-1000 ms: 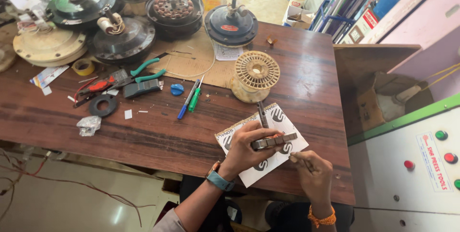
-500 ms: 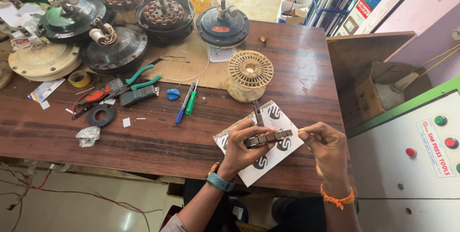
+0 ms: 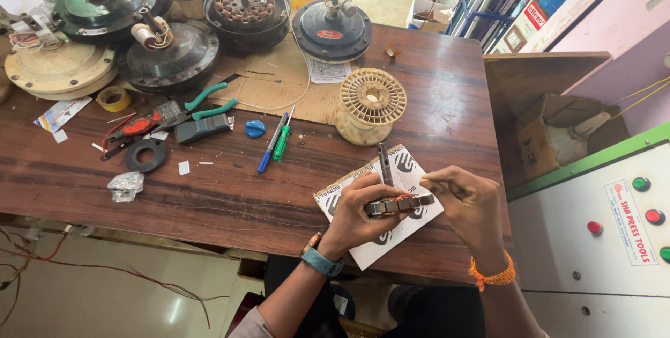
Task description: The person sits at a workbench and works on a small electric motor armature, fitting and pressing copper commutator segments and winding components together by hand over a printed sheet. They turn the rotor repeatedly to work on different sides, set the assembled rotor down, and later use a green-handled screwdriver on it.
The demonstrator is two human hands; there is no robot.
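Near the lower centre of the frame, the left hand closes its fingers around a small wound motor core with a dark shaft sticking up toward the top of the frame. That core sits just above a white printed card lying on the wooden tabletop. Right of it, the right hand has its fingers pinched together at the core's right end; what they pinch is too small to tell.

Above the hands stands a cream plastic wire spool, just beyond the card's upper edge. Left of the spool lie a blue pen and a green pen side by side, a small blue cap, green-handled pliers and a black rubber ring. A roll of yellow tape rests further left. Along the upper edge of the frame, several round ceiling-fan motor housings crowd together, one dark housing nearest the spool. At the lower right stands a white control box with coloured buttons.
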